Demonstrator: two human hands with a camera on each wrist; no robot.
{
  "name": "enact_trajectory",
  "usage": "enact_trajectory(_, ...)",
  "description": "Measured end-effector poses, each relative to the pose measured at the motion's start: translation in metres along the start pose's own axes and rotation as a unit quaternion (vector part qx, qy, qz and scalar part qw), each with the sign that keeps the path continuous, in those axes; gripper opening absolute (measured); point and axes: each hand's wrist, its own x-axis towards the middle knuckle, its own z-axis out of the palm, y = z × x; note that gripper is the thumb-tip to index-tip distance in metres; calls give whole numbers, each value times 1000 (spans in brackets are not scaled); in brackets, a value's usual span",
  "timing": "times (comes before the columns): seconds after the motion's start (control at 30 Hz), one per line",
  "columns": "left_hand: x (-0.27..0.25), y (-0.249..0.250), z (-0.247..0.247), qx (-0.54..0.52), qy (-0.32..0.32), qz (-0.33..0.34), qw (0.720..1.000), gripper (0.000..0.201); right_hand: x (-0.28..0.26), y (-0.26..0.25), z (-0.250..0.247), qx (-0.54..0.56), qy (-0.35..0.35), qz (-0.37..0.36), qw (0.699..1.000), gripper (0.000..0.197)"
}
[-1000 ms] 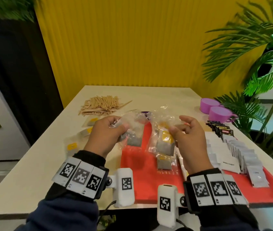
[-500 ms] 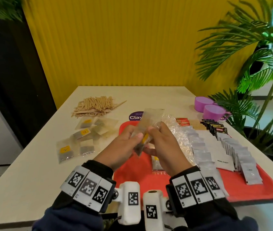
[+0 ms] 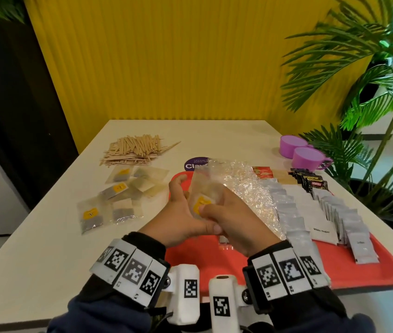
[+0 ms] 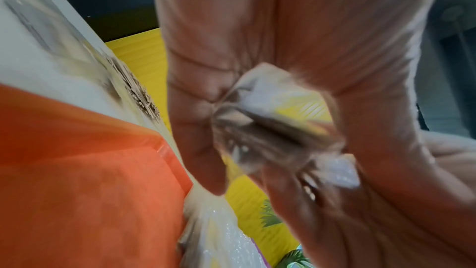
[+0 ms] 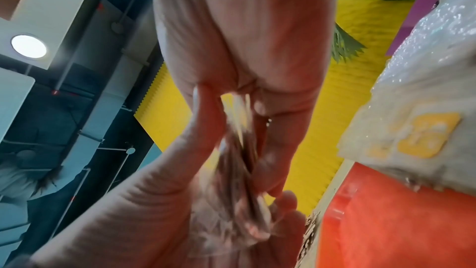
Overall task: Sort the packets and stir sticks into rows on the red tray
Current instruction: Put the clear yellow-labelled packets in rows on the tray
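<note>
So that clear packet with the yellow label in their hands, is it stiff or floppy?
Probably floppy: the clear packet crumples where the left hand and right hand pinch it. Likely light, since fingertips alone hold it up. Its glossy film may be slippery.

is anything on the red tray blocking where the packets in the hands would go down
Partly. A crumpled clear plastic bag lies on the red tray just right of the held tea packets. The tray's left strip, under both hands, looks bare.
</note>
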Motion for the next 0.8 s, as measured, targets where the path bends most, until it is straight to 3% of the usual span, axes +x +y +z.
enact_trajectory(0.07, -2, -5, 0, -36, -22, -7, 999, 118, 0, 3, -3, -43, 10, 3, 999, 43)
enact_trajectory(0.13, -4, -6, 3, -61, -39, -23, 997, 118, -1, 6, -5, -66, 29, 8, 997, 40)
enact_trajectory(0.17, -5, -7, 3, -104, -37, -36, 993, 106, -1, 7, -5, -74, 34, 10, 997, 39)
enact_trajectory(0.23, -6, -4, 3, -225, -35, -64, 972, 61, -3, 9, -4, -85, 40, 15, 995, 35)
enact_trajectory(0.3, -8, -6, 3, -270, -42, -75, 959, 55, -6, 9, -3, -82, 36, 18, 996, 30)
enact_trajectory(0.4, -12, -15, 4, -223, -18, -83, 971, 60, -12, 9, -1, -95, 45, 17, 994, 24)
enact_trajectory(0.5, -18, -21, 6, -188, -7, -95, 978, 50, -20, 11, 0, -86, 62, 25, 994, 21)
enact_trajectory(0.6, -20, -26, 5, -126, 18, -91, 988, 34, -28, 14, 0, -60, 40, 60, 996, 36)
enact_trajectory(0.7, -23, -28, 9, -104, 60, -87, 989, 22, -33, 17, -1, -158, 20, 42, 986, 34)
enact_trajectory(0.8, -28, -32, 17, -95, 76, -97, 988, 24, -36, 18, -4, -214, 58, 21, 975, 42)
